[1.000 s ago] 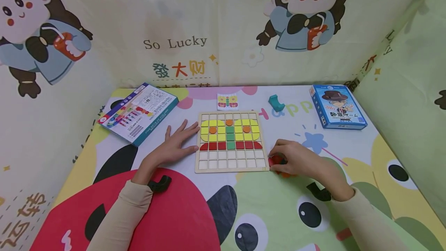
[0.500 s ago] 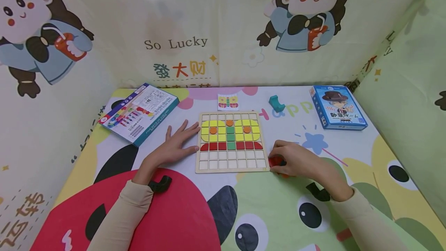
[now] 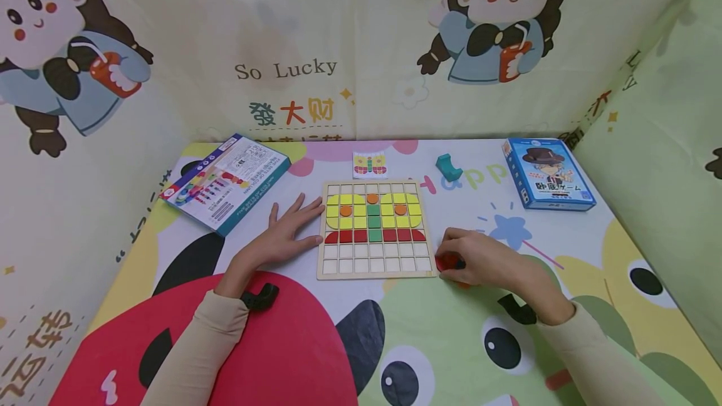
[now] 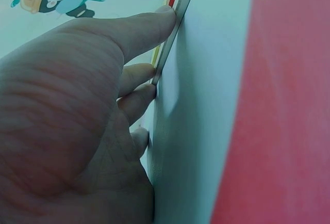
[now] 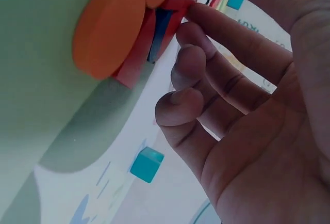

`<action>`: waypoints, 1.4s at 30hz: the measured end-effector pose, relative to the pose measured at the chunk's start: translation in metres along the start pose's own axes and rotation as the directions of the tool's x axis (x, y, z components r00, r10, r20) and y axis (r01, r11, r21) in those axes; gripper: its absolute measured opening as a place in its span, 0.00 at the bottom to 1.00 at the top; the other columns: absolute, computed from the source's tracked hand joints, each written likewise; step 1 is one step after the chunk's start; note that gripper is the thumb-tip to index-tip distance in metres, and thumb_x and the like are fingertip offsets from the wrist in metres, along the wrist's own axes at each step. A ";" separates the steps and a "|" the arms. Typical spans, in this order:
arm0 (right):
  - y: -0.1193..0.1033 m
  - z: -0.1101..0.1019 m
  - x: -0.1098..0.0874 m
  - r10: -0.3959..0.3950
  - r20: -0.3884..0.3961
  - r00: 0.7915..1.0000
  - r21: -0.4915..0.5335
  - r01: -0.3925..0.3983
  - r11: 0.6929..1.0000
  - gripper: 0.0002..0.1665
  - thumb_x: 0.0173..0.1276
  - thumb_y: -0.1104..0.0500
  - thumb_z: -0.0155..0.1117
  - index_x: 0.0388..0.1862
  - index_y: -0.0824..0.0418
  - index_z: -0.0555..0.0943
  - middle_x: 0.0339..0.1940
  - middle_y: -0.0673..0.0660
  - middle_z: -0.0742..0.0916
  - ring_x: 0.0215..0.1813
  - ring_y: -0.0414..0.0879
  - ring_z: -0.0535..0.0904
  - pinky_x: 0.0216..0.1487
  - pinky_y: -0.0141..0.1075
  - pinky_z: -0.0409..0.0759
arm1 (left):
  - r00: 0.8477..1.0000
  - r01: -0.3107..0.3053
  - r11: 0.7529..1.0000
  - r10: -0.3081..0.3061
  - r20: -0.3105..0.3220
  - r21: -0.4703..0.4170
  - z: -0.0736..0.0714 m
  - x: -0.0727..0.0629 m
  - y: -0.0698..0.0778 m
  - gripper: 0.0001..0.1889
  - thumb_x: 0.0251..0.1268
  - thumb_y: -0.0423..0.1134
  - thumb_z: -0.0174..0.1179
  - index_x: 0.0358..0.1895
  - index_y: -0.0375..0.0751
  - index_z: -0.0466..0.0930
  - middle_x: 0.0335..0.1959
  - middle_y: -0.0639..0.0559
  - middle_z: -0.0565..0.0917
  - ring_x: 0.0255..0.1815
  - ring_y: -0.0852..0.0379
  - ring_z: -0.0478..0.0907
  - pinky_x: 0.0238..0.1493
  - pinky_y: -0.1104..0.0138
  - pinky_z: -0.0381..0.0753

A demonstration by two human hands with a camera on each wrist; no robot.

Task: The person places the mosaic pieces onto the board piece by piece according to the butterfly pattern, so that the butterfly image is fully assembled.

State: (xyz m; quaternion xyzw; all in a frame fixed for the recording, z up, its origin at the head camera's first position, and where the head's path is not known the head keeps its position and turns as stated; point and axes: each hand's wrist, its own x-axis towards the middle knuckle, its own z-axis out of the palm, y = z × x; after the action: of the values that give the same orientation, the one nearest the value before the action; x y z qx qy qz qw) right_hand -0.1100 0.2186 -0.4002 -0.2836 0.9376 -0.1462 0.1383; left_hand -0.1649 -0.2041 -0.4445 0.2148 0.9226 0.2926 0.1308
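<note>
A wooden grid board [image 3: 376, 277] lies mid-table, its upper squares filled with yellow tiles [image 3: 359, 223], orange discs [image 3: 346, 210], green squares [image 3: 374, 222] and a row of red tiles [image 3: 361, 236]. The two lowest rows hold no tiles. At its left edge rests my left hand [image 3: 284, 230], fingers spread and fingertips against the rim. My right hand [image 3: 479, 257] is at a small pile beside the lower right corner, thumb and index finger pinching at the red pieces [image 5: 178, 20]. An orange disc [image 5: 108, 30] and a dark blue piece [image 5: 161, 30] lie in that pile, which the hand partly hides in the head view.
Behind the board lies a small picture card [image 3: 370, 165] with a butterfly pattern. A teal block [image 3: 449, 168] sits at the back. One flat box [image 3: 231, 183] lies at the left and a blue box [image 3: 548, 174] at the right, near the fabric wall.
My right hand has shifted very slightly at the pile, and less of the orange shows beneath it. The left hand and the tiles on the board are unchanged.
</note>
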 end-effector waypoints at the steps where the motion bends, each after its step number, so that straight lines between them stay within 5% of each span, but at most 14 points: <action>1: 0.000 0.001 0.000 -0.002 0.002 1.000 0.005 0.002 1.000 0.19 0.63 0.50 0.82 0.53 0.50 0.91 0.50 0.51 0.86 0.48 0.42 0.79 0.47 0.34 0.90 | 1.000 0.001 1.000 -0.001 0.001 0.000 0.000 0.000 0.000 0.45 0.70 0.56 0.67 0.86 0.56 0.57 0.90 0.52 0.54 0.92 0.40 0.34 0.81 0.29 0.17; 9: 0.000 0.006 -0.009 -0.039 0.001 0.999 0.014 0.039 0.999 0.17 0.63 0.52 0.82 0.51 0.50 0.92 0.47 0.49 0.87 0.44 0.39 0.79 0.44 0.29 0.86 | 1.000 0.003 1.000 -0.003 0.001 0.005 0.000 0.001 -0.001 0.45 0.70 0.56 0.67 0.86 0.56 0.57 0.90 0.52 0.54 0.92 0.40 0.34 0.81 0.29 0.18; 28: -0.001 0.012 -0.026 -0.113 -0.057 0.992 0.027 0.114 0.993 0.16 0.62 0.53 0.83 0.48 0.47 0.91 0.49 0.46 0.88 0.49 0.40 0.79 0.48 0.33 0.87 | 1.000 0.008 1.000 -0.008 0.002 0.005 0.000 0.001 -0.001 0.45 0.70 0.56 0.67 0.86 0.56 0.56 0.90 0.51 0.54 0.92 0.41 0.33 0.81 0.29 0.17; 42: 0.000 0.011 -0.021 -0.049 -0.070 0.996 0.106 0.056 0.993 0.12 0.62 0.58 0.81 0.42 0.48 0.88 0.40 0.44 0.84 0.39 0.38 0.76 0.37 0.27 0.81 | 1.000 0.001 1.000 -0.001 0.000 0.013 0.000 0.001 0.001 0.43 0.72 0.54 0.66 0.86 0.54 0.57 0.89 0.50 0.55 0.92 0.39 0.34 0.81 0.29 0.18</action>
State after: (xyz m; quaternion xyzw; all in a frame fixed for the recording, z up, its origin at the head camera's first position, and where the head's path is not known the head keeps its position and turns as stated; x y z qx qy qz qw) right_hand -0.0895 0.2287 -0.4071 -0.2953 0.9247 -0.2097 0.1177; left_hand -0.1657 -0.2031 -0.4438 0.2153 0.9246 0.2865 0.1295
